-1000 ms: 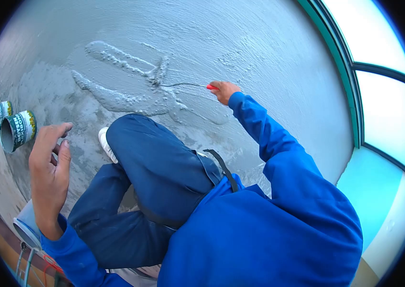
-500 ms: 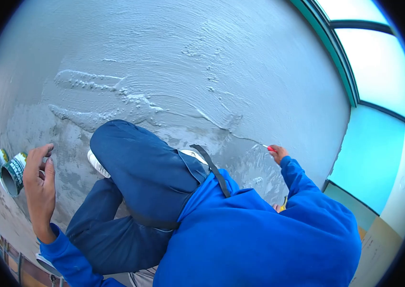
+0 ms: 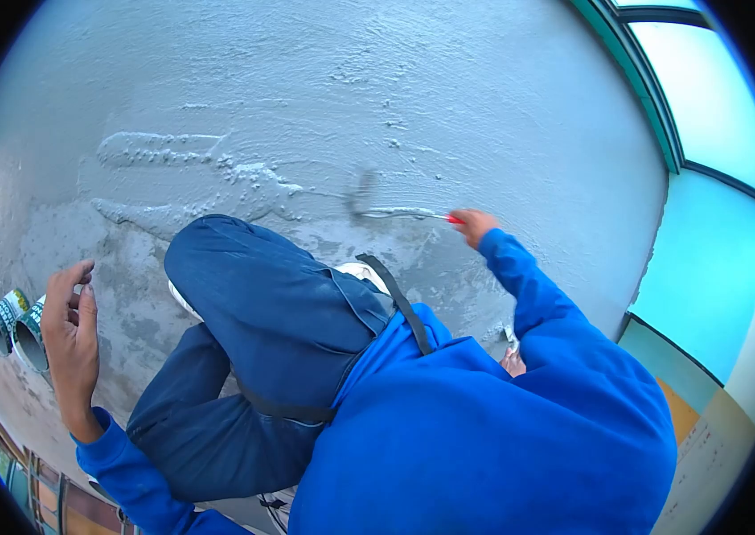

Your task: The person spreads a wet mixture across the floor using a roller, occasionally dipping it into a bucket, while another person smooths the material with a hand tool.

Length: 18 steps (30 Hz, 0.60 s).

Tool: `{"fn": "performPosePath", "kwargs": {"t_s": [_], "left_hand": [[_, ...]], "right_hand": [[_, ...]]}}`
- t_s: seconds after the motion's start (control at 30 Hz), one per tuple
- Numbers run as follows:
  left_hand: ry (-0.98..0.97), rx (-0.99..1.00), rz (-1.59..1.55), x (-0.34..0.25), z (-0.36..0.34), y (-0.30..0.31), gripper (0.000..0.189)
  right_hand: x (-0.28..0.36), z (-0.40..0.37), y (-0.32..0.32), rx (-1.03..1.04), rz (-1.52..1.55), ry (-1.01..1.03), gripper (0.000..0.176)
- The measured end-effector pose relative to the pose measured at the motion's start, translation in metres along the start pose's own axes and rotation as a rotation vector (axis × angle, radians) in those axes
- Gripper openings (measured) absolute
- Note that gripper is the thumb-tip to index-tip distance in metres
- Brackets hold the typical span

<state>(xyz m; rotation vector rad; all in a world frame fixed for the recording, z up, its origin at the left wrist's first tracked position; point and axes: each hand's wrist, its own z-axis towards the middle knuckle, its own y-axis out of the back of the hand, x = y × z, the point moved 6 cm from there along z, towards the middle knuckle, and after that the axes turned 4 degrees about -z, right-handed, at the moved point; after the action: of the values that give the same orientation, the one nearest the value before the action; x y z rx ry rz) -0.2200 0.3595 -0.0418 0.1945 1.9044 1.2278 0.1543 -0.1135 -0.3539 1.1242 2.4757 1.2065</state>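
Note:
My right hand (image 3: 474, 225) grips the red handle of a paint roller (image 3: 409, 213), arm stretched forward. The roller's head, smeared by motion, is against the grey surface (image 3: 502, 134), which bears wet, thick coating. Ridges and lumps of coating (image 3: 164, 150) lie left of the roller. On the left side my left hand (image 3: 73, 330) hangs in the air with fingers loosely bent and apart, holding nothing. Just beyond it are two open cans (image 3: 32, 337) with green and white labels.
Another person's hand (image 3: 513, 362) shows beside my right sleeve, with a small pale-ended tool (image 3: 510, 334). My bent knee (image 3: 226, 259) and a white shoe (image 3: 183, 299) are close to the coated area. A green-framed window (image 3: 698, 98) borders it at upper right.
My right hand has moved up and left, carrying the roller left across the coating. My left hand stays nearly where it was. The other person's hand shows more now.

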Motion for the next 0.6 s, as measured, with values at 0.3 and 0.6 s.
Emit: {"fn": "performPosePath", "kwargs": {"t_s": [0.3,0.6], "left_hand": [[0.054,0.005,0.035,-0.007,0.007,-0.008,0.025],[0.082,0.100,0.104,-0.007,0.020,-0.023,0.025]], "right_hand": [[0.117,0.039,-0.004,-0.041,0.018,0.153,0.023],[-0.153,-0.137,-0.031,0.158,-0.037,-0.428,0.025]]}}
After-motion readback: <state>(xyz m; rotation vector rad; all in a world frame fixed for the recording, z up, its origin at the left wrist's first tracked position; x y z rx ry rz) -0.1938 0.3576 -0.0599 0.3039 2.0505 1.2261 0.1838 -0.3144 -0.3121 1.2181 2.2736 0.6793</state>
